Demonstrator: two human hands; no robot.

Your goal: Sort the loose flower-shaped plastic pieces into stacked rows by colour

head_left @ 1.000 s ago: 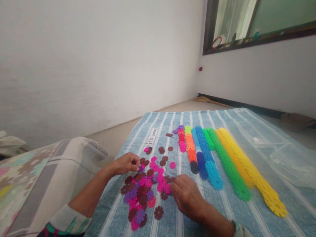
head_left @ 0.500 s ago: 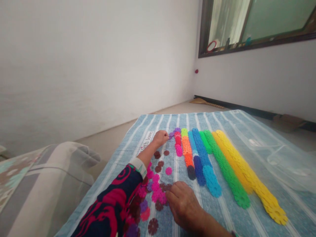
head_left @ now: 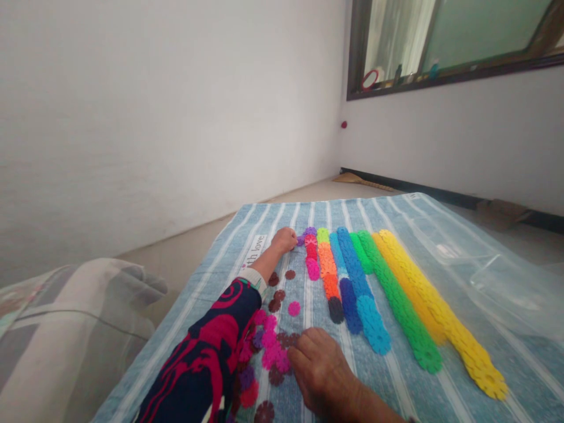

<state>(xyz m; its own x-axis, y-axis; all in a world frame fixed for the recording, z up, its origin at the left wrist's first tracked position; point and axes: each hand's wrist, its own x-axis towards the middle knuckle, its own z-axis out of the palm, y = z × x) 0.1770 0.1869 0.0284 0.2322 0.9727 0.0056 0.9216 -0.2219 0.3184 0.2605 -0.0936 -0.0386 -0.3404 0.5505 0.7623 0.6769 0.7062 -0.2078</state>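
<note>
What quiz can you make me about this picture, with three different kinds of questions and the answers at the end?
1. Which is nearer the far purple discs: the left hand or the right hand?
2. True or false: in the picture, the long green row lies left of the long yellow row.
3. Fill in: the cloth is blue with ____ stripes.

Key: 1. The left hand. 2. True. 3. White.
</note>
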